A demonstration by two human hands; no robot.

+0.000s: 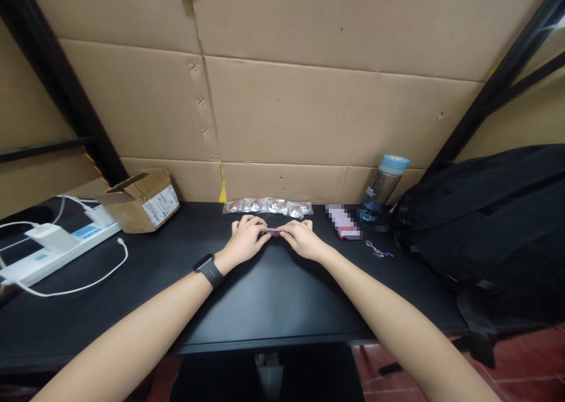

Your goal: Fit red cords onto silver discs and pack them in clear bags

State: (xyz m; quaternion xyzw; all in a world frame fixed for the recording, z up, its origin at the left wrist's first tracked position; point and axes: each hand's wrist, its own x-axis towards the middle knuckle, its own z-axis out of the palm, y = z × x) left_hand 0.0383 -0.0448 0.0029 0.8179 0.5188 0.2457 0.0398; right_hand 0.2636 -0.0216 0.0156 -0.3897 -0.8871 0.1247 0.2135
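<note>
- Both hands met on the black counter (265, 296), just in front of a clear strip (268, 206) of sealed packets that lay along the cardboard wall (309, 113).
- The left hand (245, 237), with a dark watch (209, 270) on its wrist, had its fingers curled down over one end of a small flat piece (272, 232); the right hand (303, 238) pinched the other end the same way.
- The piece sat between the two sets of fingertips, nearer the person than the strip and touching or just off the counter; it was too small for me to say what it was, beyond a grey body with a hint of red.
- From where I stood, the work in hand looked like pulling or opening that piece. To do it well, I'd judge each hand should keep its grip close to the middle, hold the piece low over the counter, and pull evenly so nothing springs loose.
- To the right of the strip stood a bottle (383, 188) with a pale blue cap; a keyring (378, 251) lay nearer the person, and a black bag (485, 213) sat farther right.
- To the left of the strip sat an open carton (141, 202), and beyond it a white power strip (53, 243) with a loose cable (97, 275).
</note>
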